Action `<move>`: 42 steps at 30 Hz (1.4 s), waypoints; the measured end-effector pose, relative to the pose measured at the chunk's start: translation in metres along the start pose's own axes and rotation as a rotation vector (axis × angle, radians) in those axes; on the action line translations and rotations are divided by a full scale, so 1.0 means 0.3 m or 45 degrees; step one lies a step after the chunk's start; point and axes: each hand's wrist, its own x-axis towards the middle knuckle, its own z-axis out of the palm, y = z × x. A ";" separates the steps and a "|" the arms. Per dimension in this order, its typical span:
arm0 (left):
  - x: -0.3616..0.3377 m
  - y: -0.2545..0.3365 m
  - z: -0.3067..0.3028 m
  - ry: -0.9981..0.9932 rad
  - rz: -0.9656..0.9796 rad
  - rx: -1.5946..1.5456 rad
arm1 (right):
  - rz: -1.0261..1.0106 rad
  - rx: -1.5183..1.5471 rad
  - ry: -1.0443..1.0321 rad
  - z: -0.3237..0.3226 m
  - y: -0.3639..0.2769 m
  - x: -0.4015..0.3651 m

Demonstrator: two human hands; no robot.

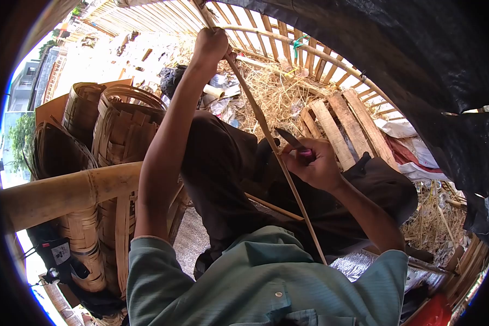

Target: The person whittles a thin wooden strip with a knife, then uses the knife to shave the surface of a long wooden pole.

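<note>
A long, thin bamboo strip (262, 120) runs slantwise from the top of the view down to my shirt. Far out at arm's length, my left hand (211, 48) is closed around its upper part. My right hand (315, 167) grips a knife (291, 139) with a dark pointed blade and a pinkish handle. The blade points up and left, close beside the strip, and the fingers of this hand rest right at the strip. My legs in dark trousers (217, 163) are bent beneath it.
Woven bamboo baskets (127, 122) stand on the left, behind a thick bamboo pole (73, 190). Wooden slats (345, 127) and straw (280, 89) lie ahead. A slatted bamboo fence (271, 35) closes the far side. Black sheeting (418, 65) hangs at the right.
</note>
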 end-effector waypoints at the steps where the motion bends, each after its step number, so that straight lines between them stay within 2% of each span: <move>1: 0.001 0.002 0.000 0.003 -0.015 0.010 | -0.011 -0.024 0.002 0.004 0.004 0.000; 4: -0.014 0.015 0.014 0.078 -0.016 0.099 | -0.065 -0.046 0.009 0.019 0.009 0.003; 7: -0.005 0.011 0.005 0.038 0.041 0.313 | -0.154 -0.094 0.029 0.024 0.000 0.011; 10: -0.016 0.002 -0.008 -0.028 0.060 -0.008 | -0.119 -0.131 0.009 0.021 -0.006 0.012; 13: -0.011 0.008 -0.006 -0.036 0.013 0.010 | -0.135 -0.119 0.006 0.029 -0.005 0.012; 17: -0.016 -0.005 -0.018 -0.224 0.111 -0.407 | -0.097 -0.107 -0.022 0.023 -0.035 0.011; 18: -0.027 0.017 -0.006 -0.149 0.034 -0.438 | -0.114 -0.125 -0.021 0.020 -0.041 0.012; 20: 0.040 -0.060 -0.052 -0.412 0.190 -0.383 | -0.147 -0.162 -0.017 0.012 -0.050 0.016; 21: 0.002 -0.006 -0.005 -0.226 0.097 -0.482 | -0.151 -0.155 -0.014 0.010 -0.047 0.016; 24: -0.030 0.034 0.005 -0.279 0.045 -0.749 | -0.120 -0.145 0.023 -0.003 -0.029 0.022; 27: 0.015 -0.023 0.005 -0.366 0.203 -0.651 | -0.052 -0.122 0.115 -0.015 -0.009 0.023; 32: -0.004 0.007 -0.001 -0.400 0.256 -0.553 | 0.001 0.013 0.259 -0.030 -0.010 0.041; 36: -0.032 0.013 -0.003 -0.459 0.264 -0.402 | -0.027 -0.043 0.246 -0.051 0.032 0.043; 38: -0.059 0.004 0.002 -0.510 0.364 -0.139 | -0.010 -0.070 0.215 -0.063 0.032 0.044; 39: -0.079 0.006 0.010 -0.517 0.307 -0.126 | 0.127 0.018 0.187 -0.073 0.008 0.041; 41: -0.152 0.059 0.038 -0.482 0.037 -0.217 | 0.407 0.193 0.124 -0.092 -0.055 0.022; 42: -0.161 0.058 0.041 -0.554 0.114 -0.215 | 0.335 0.143 0.096 -0.099 -0.052 0.020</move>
